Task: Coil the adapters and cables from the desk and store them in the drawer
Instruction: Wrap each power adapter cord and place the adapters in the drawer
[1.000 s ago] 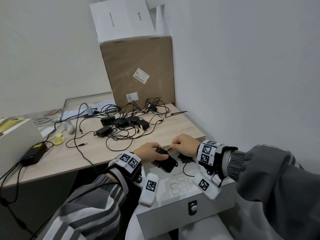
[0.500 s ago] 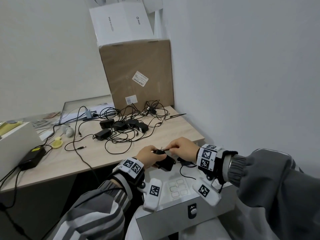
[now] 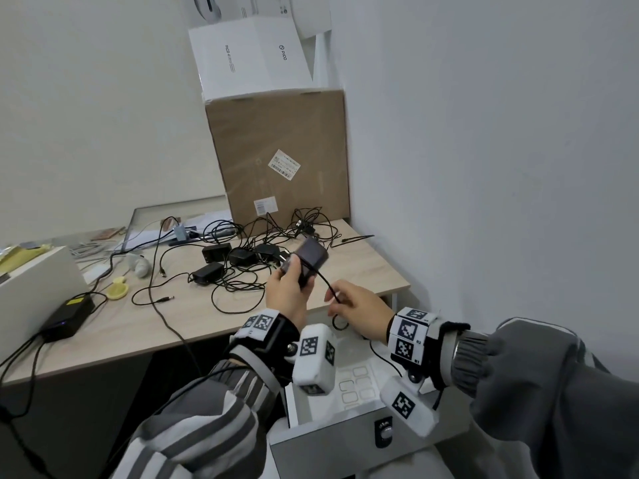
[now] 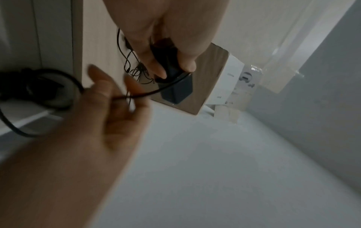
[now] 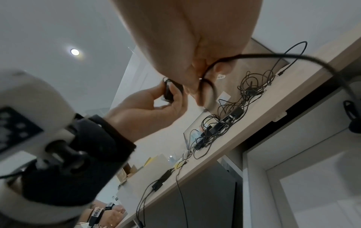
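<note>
L hand (image 3: pixel 288 292) grips the adapter (image 3: pixel 306 259), fingers and thumb curled round its near end, body raised above the desk (image 3: pixel 366 271) edge and tilted so its long axis runs up and away to the right. The cable (image 3: pixel 326 288) leaves the adapter's lower side and drops down-right to the R hand (image 3: pixel 359 311), which pinches it between thumb and fingertips; R wrist view shows a small loop of cord hanging at those fingertips. So the free cord lies to the right of and below the adapter, on the R hand's side, w/ a short span between the two grips. Past the pinch the cable trails down toward the open drawer (image 3: pixel 345 430) under both wrists; can't tell where its end lies. Judgement: step in hand is coiling this one cord, early on, since most of it looks unwound. R hand is the nearer one for feeding loops, w/ the L as anchor. Other adapters and cords (image 3: pixel 242 261) sit tangled on the desk beyond, well apart from the hands, not yet handled.
</note>
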`<action>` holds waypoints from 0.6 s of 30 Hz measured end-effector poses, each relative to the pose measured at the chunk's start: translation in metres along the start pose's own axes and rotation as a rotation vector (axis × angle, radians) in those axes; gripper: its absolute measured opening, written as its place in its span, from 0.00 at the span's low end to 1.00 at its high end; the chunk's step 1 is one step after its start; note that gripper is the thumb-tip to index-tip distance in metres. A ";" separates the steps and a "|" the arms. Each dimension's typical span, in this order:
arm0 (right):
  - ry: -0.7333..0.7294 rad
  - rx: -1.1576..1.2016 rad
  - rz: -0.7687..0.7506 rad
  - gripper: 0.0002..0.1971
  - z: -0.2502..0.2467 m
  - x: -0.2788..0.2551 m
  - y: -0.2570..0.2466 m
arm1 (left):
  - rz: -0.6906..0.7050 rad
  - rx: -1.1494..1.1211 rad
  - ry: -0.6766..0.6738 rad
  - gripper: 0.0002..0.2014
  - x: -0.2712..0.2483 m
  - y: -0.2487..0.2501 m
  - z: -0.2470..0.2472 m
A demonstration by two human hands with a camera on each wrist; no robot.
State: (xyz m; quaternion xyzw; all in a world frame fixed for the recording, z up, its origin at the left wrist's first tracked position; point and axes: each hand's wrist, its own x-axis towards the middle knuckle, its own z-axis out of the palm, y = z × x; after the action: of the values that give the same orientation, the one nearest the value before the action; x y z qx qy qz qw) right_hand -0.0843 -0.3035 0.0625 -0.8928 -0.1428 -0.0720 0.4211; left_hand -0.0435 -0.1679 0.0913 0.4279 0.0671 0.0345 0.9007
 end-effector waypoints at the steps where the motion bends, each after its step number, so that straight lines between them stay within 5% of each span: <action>1: -0.025 -0.040 0.003 0.07 -0.001 -0.002 0.002 | -0.027 -0.030 -0.001 0.09 0.001 0.007 0.001; 9: -0.254 -0.012 0.078 0.10 -0.010 -0.002 0.026 | -0.181 0.077 -0.324 0.16 -0.010 0.032 -0.001; 13: -0.187 -0.006 0.101 0.14 -0.021 0.002 0.043 | -0.215 0.047 -0.380 0.13 -0.012 0.051 0.000; 18: -0.114 -0.066 0.091 0.17 -0.034 0.011 0.041 | -0.342 0.543 -0.754 0.10 -0.021 0.043 -0.011</action>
State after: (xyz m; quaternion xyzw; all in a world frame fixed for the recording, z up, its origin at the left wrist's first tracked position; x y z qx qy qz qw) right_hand -0.0616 -0.3526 0.0568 -0.9143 -0.1233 -0.0064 0.3857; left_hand -0.0663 -0.1348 0.1198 0.6125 -0.1877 -0.2897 0.7111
